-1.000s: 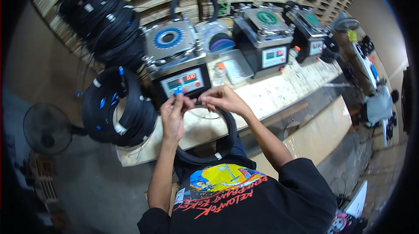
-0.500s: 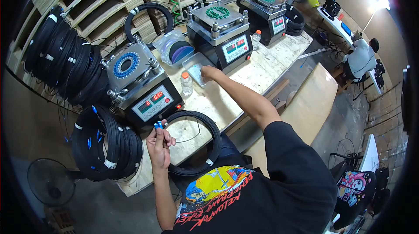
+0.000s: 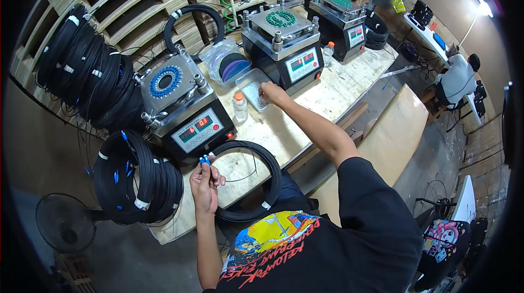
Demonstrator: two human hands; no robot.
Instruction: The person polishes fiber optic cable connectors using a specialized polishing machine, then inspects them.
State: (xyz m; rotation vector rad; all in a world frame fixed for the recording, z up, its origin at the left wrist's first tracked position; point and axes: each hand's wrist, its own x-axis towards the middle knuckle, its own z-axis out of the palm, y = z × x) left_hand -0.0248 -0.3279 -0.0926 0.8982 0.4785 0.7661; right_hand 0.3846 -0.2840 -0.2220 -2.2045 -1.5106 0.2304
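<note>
Between the thumb and fingers of my left hand (image 3: 205,188) are small blue fiber-optic connectors (image 3: 204,160), held upright above the table's front edge. A coil of black cable (image 3: 275,175) lies right beside that hand, partly over the table edge. My right hand (image 3: 274,94) reaches into a clear plastic tray (image 3: 244,79) of small pale pieces, its fingers bent together. What those fingertips hold, if anything, is too small to make out. A clear bottle with an orange cap (image 3: 240,108) stands just left of the tray.
Polishing machines stand along the table: one with a blue ring (image 3: 183,102), another with green connectors (image 3: 284,42), a third (image 3: 341,22) behind. Black cable coils (image 3: 134,178) pile up at left. A fan (image 3: 65,222) stands lower left. A person (image 3: 457,80) sits far right.
The view has shifted slightly, so the table appears a little farther right. Both hands keep nearly the same places. The red digits on the machine displays look different.
</note>
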